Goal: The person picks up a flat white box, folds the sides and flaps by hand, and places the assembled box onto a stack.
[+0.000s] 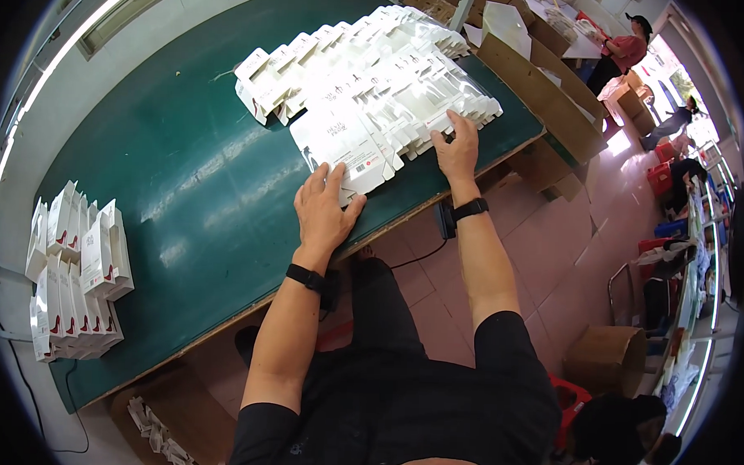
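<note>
Flattened white cartons (334, 137) lie overlapping in rows on a green-topped table (201, 194). At the near left corner of the front carton, my left hand (325, 210) rests with its fingers spread on the printed face and edge. My right hand (458, 149) is at the near right edge of the row, thumb and forefinger apart against the carton flaps. Neither hand has closed round a carton. Behind these, another row of folded white cartons (313, 54) extends toward the back right.
White boxes (105, 252) with red marks stand in a group at the table's left end. Open brown cardboard boxes (545, 95) crowd the right end. Below the near edge is a box of white pieces (164, 434). People work farther right, one in a red top (628, 51).
</note>
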{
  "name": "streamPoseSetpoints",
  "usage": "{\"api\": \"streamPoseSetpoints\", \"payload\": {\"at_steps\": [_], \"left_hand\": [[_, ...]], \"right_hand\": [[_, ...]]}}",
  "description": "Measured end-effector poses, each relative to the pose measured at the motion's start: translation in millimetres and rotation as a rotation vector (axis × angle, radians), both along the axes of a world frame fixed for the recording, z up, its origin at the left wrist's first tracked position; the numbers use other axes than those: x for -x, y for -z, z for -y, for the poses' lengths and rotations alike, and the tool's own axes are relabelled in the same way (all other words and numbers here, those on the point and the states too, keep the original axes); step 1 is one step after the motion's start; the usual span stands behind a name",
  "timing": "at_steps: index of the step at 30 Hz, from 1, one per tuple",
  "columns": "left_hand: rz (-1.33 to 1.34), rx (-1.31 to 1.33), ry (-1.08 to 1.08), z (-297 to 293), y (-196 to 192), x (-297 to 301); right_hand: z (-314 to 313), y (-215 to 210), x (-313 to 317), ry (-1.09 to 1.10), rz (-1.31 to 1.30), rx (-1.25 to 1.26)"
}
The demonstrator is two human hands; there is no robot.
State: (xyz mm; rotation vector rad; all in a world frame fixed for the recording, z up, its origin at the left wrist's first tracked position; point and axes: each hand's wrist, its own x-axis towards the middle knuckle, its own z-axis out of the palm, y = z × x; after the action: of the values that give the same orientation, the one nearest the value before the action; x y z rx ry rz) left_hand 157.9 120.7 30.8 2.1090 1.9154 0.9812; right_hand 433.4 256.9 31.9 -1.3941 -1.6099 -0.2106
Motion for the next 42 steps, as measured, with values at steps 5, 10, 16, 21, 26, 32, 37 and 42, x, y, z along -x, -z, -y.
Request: {"api": "streamPoseSetpoints", "payload": {"at_steps": [5,10,16,21,26,32,37,42], "left_hand": [[-0.011,0.019,0.009,-4,-4,-5],[0.01,0.061,0.027,-7,-6,-13],[-0.01,0.032,0.029,-12,-4,-25],[0.02,0.061,0.028,-12,-4,-25],[0.029,0.034,0.023,-13,-4,-27],[0.009,0.039,0.036,-16,-6,-32],[0.002,0.031,0.055,-21,-4,-40],[-0.002,0.024,0.076,-26,-5,-51]], "right_hand": [[-3,5,-8,-0.014,-0.29,0.127],[-4,4,-9,-0.012,-0.305,0.035],[-1,3,-10,0.012,-0.317,0.059],[14,-2,4,-0.03,-0.478,0.074],[24,4,19,-0.074,-0.549,0.075],[26,6,20,-0.076,-0.611,0.143],[26,3,24,-0.063,-0.629,0.166],[26,5,19,-0.049,-0.641,0.165]]}}
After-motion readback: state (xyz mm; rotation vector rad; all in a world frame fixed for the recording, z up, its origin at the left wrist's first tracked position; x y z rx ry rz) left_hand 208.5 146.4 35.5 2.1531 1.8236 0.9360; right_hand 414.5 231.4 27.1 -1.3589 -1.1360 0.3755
